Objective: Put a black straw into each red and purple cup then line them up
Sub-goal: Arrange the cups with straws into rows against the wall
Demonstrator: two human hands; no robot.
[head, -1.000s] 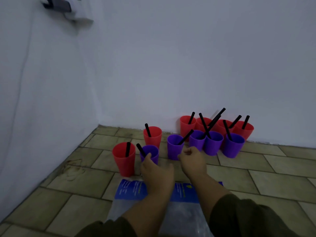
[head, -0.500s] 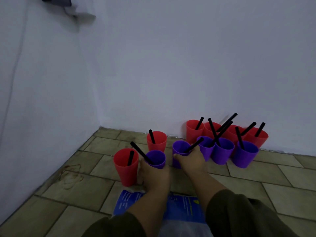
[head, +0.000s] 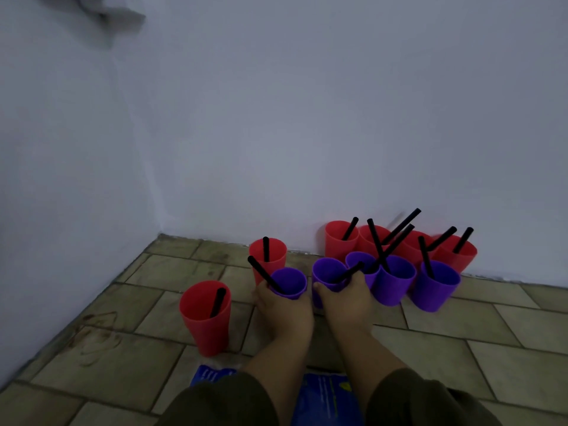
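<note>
My left hand grips a purple cup with a black straw leaning left out of it. Beside it, my right hand grips another purple cup holding a black straw. Three more purple cups with straws stand to the right, touching each other. Behind them a row of several red cups with straws lines the wall. One red cup stands behind my left hand; another red cup stands alone on the left, both with straws.
The cups stand on a tiled floor in a corner between two white walls. A blue and clear plastic bag lies on the floor under my forearms.
Both hands reached forward and closed around the two nearest purple cups. The view has moved closer to the cups.
</note>
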